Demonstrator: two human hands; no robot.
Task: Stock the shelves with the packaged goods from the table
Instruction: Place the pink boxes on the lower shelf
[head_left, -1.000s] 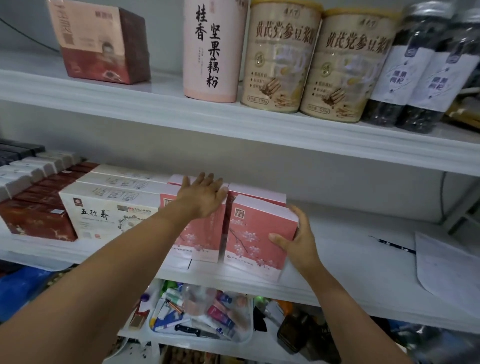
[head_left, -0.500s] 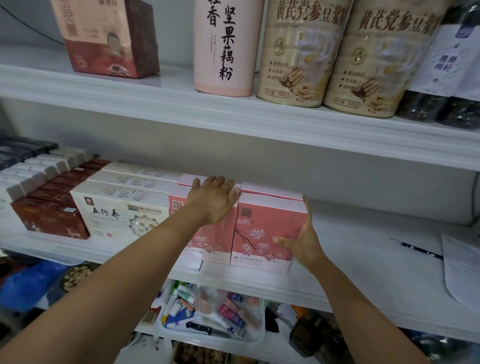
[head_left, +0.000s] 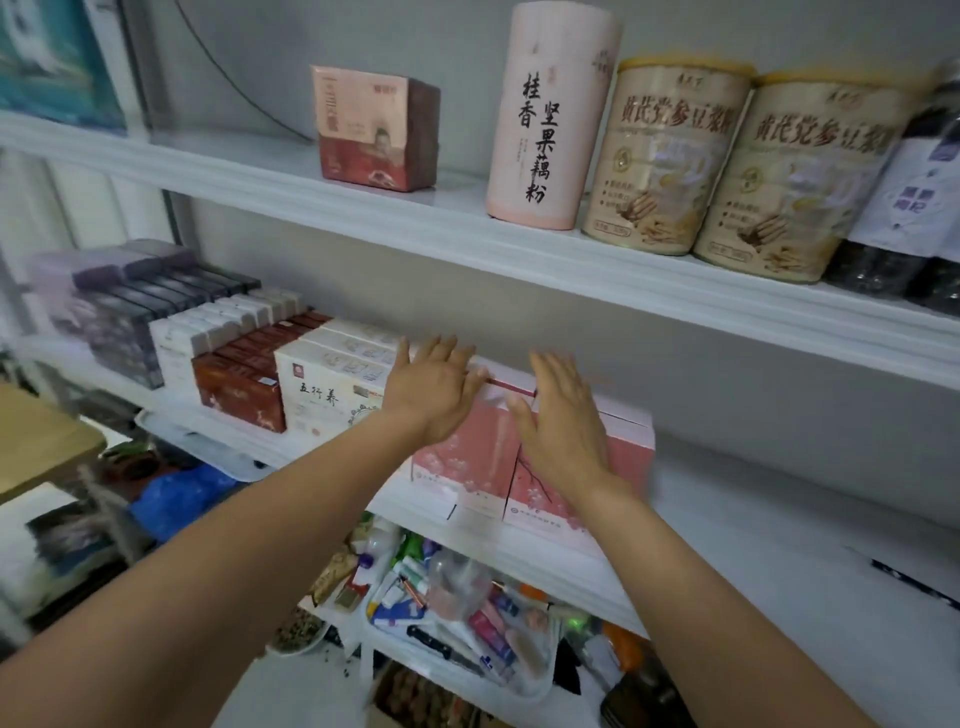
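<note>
Two pink blossom-printed cardboard boxes are stood just right of a white cardboard box on a white shelf. The left hand and right hand are laid flat against them, fingers straight, nothing gripped. Skewing or toppling forward could be caused by uneven pushing.

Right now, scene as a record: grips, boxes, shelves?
left grip: open, fingers straight, on left pink box top
right grip: open, fingers straight, over right pink box front
pink boxes: upright, side by side, middle shelf front edge
neighbour: white box left of them
top shelf: pink tube, two tins
held: nothing
</note>
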